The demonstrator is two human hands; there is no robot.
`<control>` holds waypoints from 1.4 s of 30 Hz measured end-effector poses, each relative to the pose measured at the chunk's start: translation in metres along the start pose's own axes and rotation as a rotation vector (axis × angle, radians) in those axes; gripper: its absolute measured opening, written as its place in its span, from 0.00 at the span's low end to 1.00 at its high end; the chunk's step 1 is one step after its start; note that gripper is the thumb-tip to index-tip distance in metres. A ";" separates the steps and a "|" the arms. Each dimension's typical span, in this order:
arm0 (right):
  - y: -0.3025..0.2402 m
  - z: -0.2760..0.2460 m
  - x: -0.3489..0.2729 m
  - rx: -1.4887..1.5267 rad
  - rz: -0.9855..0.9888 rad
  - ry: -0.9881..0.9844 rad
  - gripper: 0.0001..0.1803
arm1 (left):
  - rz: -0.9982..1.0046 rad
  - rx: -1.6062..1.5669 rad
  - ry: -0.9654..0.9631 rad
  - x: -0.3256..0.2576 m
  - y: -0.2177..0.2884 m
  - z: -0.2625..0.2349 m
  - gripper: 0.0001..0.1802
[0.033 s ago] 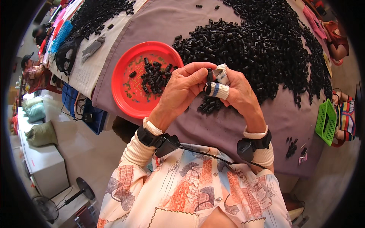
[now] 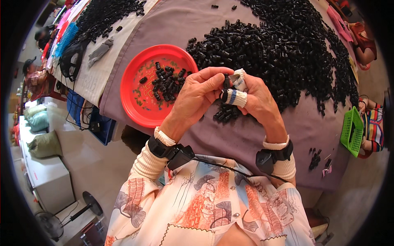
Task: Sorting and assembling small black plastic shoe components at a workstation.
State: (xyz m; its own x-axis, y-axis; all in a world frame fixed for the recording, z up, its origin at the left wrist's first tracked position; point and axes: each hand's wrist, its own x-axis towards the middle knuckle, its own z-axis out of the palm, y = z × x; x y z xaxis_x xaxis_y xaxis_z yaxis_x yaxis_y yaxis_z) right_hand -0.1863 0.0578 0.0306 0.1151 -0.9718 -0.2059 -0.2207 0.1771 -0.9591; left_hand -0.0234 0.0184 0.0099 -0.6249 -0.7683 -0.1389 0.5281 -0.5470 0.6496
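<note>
My left hand (image 2: 197, 96) and my right hand (image 2: 256, 102) meet above the table's near edge, both pinching one small black plastic part (image 2: 226, 80) between the fingertips. White cloth wraps cover my right thumb and forefinger. Just beneath the hands lies a small cluster of black parts (image 2: 223, 115). A huge heap of the same black parts (image 2: 287, 49) spreads over the grey-purple tablecloth (image 2: 230, 139) beyond my hands. To the left stands a round red plate (image 2: 139, 98) holding several black parts.
A green basket (image 2: 352, 131) hangs at the table's right edge beside another person's striped sleeve. A few loose black parts (image 2: 315, 159) lie near it. A second heap sits on the far left table (image 2: 102, 16). Sacks and a white cabinet (image 2: 45, 176) stand on the floor left.
</note>
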 end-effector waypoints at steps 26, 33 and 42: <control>0.003 -0.001 0.002 -0.135 -0.066 -0.026 0.16 | -0.009 0.080 0.038 0.008 -0.007 -0.004 0.12; 0.003 0.002 0.003 -0.077 -0.049 -0.028 0.15 | 0.119 0.279 0.080 0.008 -0.010 -0.001 0.10; 0.007 0.002 0.005 -0.054 -0.007 -0.030 0.16 | 0.064 0.168 0.060 0.008 -0.008 -0.002 0.12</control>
State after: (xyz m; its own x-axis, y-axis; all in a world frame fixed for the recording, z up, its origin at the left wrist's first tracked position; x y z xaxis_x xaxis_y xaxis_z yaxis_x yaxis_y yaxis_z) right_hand -0.1853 0.0546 0.0229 0.1459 -0.9677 -0.2058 -0.2712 0.1609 -0.9490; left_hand -0.0319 0.0158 0.0023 -0.5549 -0.8210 -0.1341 0.4591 -0.4367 0.7737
